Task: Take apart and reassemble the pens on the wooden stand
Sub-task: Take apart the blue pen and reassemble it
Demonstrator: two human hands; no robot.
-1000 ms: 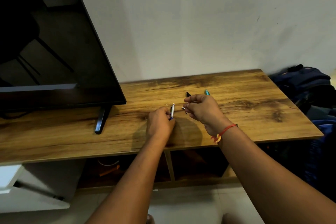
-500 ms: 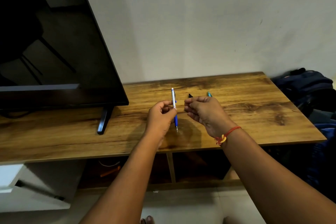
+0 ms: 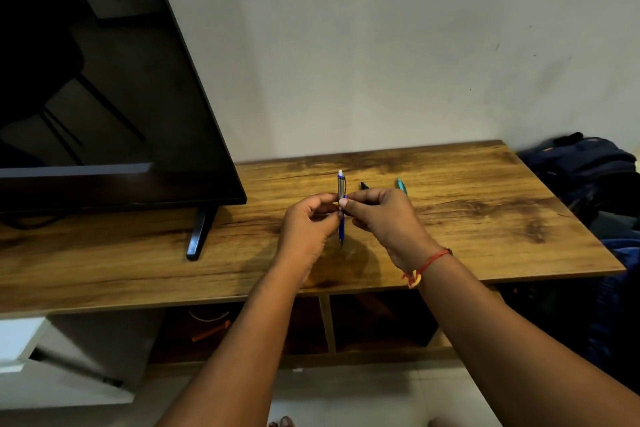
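Above tabletop: blue pen upright, held clear for twisting.
left grip: pinching mid-barrel, steadying.
right grip: pinching same joint, probably to unscrew.

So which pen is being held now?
The blue-and-silver pen, pinched upright between the left hand and right hand; the black pen and teal pen lie on the wooden stand.

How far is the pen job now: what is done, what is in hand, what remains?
Done: nothing that shows; no pen is visibly apart. In hand: the blue pen, seemingly whole, held upright over the wooden stand, both the left hand and the right hand pinching its middle. Left: the black pen and the teal pen, lying on the stand behind the right hand, partly hidden.
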